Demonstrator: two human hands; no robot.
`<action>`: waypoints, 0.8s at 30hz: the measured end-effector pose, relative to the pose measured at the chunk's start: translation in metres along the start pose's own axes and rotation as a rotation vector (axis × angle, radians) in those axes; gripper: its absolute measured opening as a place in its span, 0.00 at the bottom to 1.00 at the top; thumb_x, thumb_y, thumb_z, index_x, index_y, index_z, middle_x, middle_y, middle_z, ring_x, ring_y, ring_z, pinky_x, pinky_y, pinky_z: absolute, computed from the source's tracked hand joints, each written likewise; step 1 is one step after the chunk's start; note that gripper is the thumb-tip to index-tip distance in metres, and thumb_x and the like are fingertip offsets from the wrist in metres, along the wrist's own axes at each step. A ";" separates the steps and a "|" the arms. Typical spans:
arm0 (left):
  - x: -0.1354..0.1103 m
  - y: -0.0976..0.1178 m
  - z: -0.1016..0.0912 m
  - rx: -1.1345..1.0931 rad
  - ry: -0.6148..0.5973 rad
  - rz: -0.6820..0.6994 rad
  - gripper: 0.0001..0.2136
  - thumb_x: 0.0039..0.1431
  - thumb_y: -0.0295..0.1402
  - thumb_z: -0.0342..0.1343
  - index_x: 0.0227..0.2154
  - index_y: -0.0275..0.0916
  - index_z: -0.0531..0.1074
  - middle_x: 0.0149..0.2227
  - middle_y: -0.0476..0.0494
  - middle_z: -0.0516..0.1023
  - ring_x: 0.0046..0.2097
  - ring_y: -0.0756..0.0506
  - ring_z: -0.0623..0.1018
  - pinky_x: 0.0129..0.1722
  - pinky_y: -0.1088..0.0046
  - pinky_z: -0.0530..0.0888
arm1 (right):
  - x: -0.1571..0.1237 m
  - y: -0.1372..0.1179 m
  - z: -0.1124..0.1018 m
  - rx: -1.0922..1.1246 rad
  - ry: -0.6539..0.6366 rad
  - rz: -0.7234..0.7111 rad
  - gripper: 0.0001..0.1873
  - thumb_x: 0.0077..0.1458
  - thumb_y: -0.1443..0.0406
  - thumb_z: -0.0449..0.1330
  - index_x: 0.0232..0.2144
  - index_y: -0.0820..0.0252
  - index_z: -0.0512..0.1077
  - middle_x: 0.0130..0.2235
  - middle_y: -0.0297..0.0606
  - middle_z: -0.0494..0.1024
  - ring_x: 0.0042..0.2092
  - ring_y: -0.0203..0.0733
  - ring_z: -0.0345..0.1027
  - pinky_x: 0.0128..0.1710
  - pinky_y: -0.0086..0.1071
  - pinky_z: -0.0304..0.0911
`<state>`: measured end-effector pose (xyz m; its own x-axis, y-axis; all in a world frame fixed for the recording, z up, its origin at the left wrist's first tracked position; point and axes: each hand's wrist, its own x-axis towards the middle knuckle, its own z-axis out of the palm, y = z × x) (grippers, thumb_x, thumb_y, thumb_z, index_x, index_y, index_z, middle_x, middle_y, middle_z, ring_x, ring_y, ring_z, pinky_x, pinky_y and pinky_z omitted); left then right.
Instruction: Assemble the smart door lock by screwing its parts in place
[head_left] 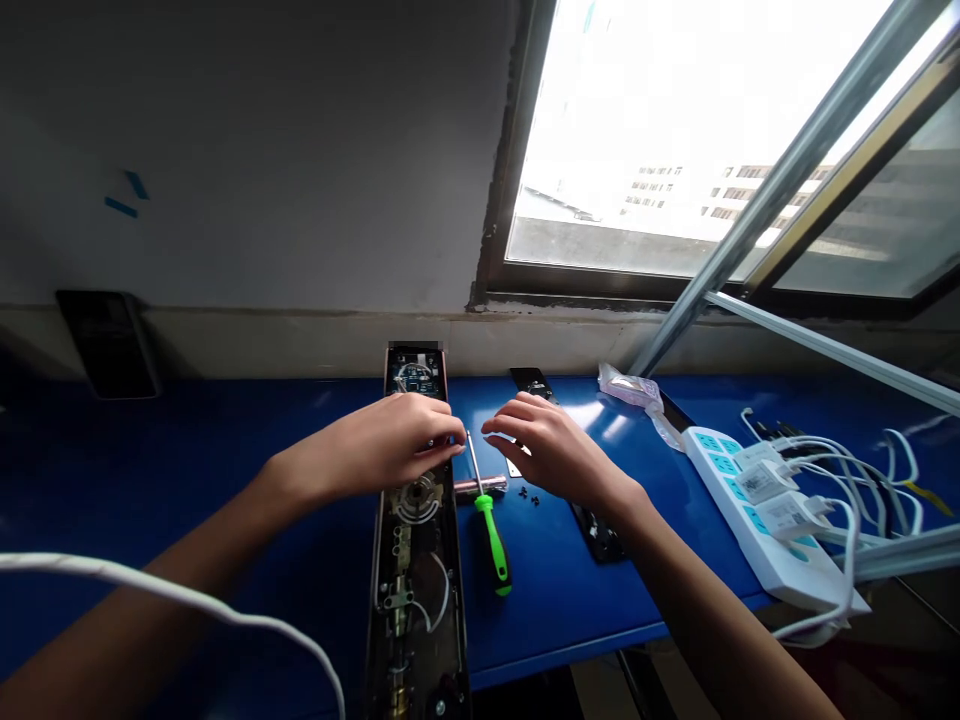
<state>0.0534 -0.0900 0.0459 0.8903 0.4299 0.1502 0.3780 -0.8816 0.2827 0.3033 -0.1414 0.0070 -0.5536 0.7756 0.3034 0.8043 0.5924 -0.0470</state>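
A long opened lock body (415,560) with exposed circuit board and metal parts lies lengthwise on the blue table (225,470). My left hand (382,445) rests over its upper part, fingers pinched together at the right edge; what they hold is hidden. My right hand (551,448) hovers just right of it, fingers curled loosely and apart, above a black cover plate (596,535). A screwdriver with a green handle (491,535) lies between the hands, beside a small metal handle piece (480,487). Several tiny black screws (529,494) lie near my right hand.
A white power strip (757,505) with plugged adapters and white cables sits at the right. A crumpled plastic bag (634,392) lies at the back near a metal window frame bar (787,170). A white cable (187,600) crosses the lower left. A dark panel (111,343) leans on the wall.
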 end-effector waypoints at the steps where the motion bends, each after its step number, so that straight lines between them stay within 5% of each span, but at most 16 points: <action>1: -0.004 -0.003 -0.005 -0.012 -0.026 -0.010 0.10 0.72 0.31 0.55 0.42 0.40 0.83 0.37 0.45 0.82 0.36 0.47 0.80 0.35 0.73 0.72 | 0.003 -0.008 -0.003 0.027 0.016 -0.028 0.12 0.73 0.63 0.55 0.45 0.59 0.79 0.42 0.42 0.83 0.43 0.44 0.72 0.44 0.39 0.67; 11: -0.023 -0.023 -0.014 -0.077 -0.100 -0.066 0.12 0.67 0.30 0.56 0.30 0.41 0.81 0.30 0.47 0.81 0.29 0.49 0.77 0.33 0.74 0.69 | 0.031 -0.065 0.000 0.239 -0.050 -0.220 0.09 0.69 0.61 0.62 0.45 0.58 0.79 0.40 0.39 0.83 0.42 0.44 0.75 0.45 0.40 0.70; 20: -0.020 -0.015 -0.018 -0.024 -0.051 -0.089 0.14 0.68 0.28 0.55 0.26 0.39 0.77 0.28 0.47 0.79 0.30 0.49 0.76 0.30 0.72 0.66 | 0.030 -0.067 0.006 0.317 -0.083 -0.170 0.09 0.69 0.65 0.60 0.43 0.57 0.81 0.43 0.40 0.85 0.44 0.43 0.79 0.45 0.37 0.73; 24: -0.012 -0.006 -0.013 0.019 0.066 -0.123 0.13 0.71 0.28 0.54 0.28 0.38 0.78 0.31 0.47 0.79 0.32 0.49 0.76 0.31 0.71 0.65 | 0.015 -0.052 -0.005 0.449 0.015 -0.052 0.07 0.67 0.63 0.65 0.43 0.55 0.82 0.42 0.36 0.85 0.39 0.38 0.79 0.40 0.31 0.72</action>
<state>0.0374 -0.0872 0.0552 0.8182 0.5467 0.1778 0.4890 -0.8245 0.2849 0.2539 -0.1615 0.0186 -0.5846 0.7413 0.3299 0.6001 0.6686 -0.4390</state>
